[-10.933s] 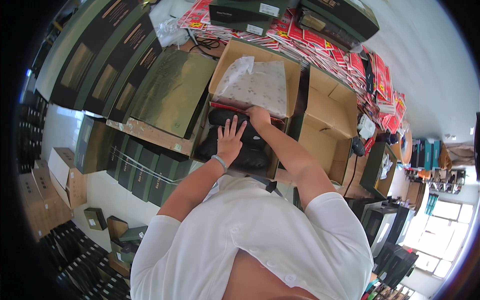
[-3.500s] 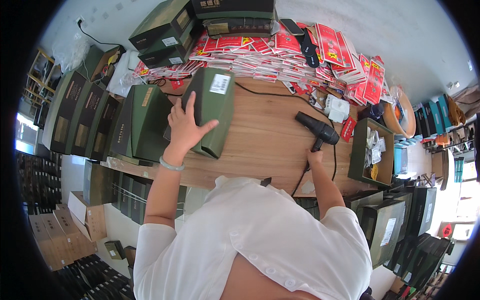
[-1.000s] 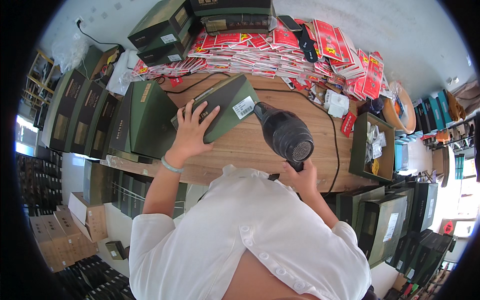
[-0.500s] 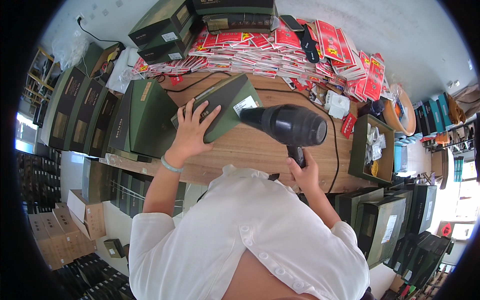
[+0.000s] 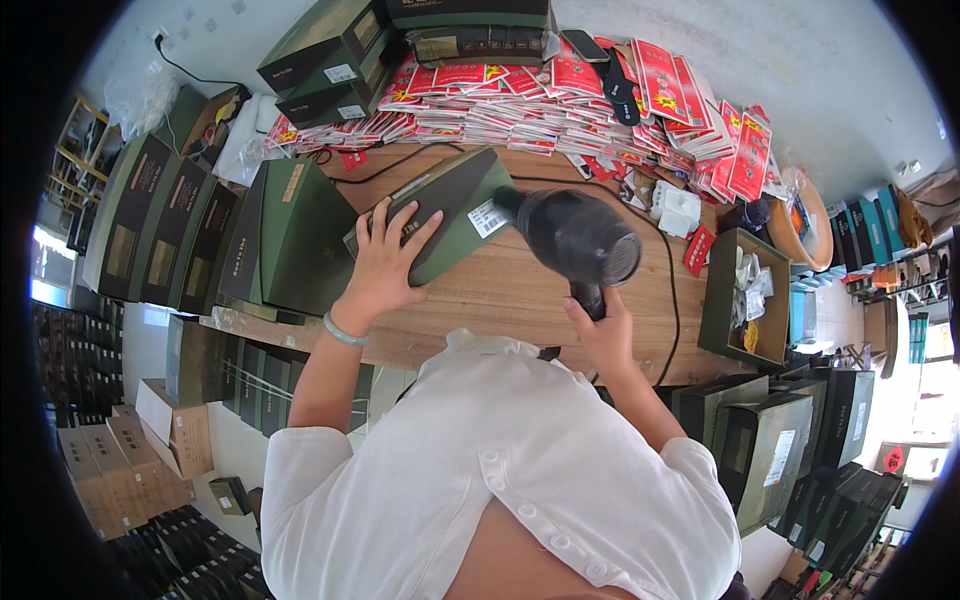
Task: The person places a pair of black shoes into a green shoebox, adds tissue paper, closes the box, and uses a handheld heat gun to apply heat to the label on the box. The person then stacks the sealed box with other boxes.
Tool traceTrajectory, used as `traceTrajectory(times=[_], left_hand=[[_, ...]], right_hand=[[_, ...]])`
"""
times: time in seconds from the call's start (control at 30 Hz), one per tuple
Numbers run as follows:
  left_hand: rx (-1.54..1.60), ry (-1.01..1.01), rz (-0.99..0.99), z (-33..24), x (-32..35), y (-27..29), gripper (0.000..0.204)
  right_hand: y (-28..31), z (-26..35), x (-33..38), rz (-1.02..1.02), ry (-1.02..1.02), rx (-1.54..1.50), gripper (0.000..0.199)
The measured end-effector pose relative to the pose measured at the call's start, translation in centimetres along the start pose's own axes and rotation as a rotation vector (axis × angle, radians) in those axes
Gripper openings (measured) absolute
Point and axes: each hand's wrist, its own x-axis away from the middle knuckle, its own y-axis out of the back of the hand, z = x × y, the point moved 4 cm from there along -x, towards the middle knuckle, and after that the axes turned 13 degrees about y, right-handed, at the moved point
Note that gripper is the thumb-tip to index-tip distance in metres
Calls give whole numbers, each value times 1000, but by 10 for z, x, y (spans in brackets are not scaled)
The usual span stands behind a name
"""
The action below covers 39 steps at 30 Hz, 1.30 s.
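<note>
Left hand (image 5: 382, 268) spread flat on green box (image 5: 432, 212), pressing it tipped up on wooden surface (image 5: 500, 300). Box looks stiff, light, smooth wrap, likely slippery; best held at edges. Right hand (image 5: 603, 335) wrapped tight round black hair dryer (image 5: 580, 238) handle, nozzle beside box end.

- Left hand (image 5: 378, 268) reaches forward, palm down, fingers spread flat, a pale bangle at the wrist.
- Right hand (image 5: 602, 335) is raised, fingers curled tight in a grip.
</note>
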Motion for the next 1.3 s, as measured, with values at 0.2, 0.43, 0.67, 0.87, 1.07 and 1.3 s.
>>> traceTrajectory(times=[0.2,0.43,0.67,0.87,1.07,1.3], left_hand=[[8,-2,10,0,0,1,111],[-1,6,22,0,1,1,111],[10,7,17,0,1,1,111],[38,1,0,1,2,1,114],[36,5,0,1,2,1,113],[28,11,12,1,2,1,111]], right_hand=[[-5,-2,-3,17,37,54,50],[-8,4,-2,25,-4,35,52],[-12,-7,1,2,136,-22,45],[-11,-5,4,5,129,-31,44],[-4,-4,16,46,-30,-4,51],[0,-8,27,59,24,-37,39]])
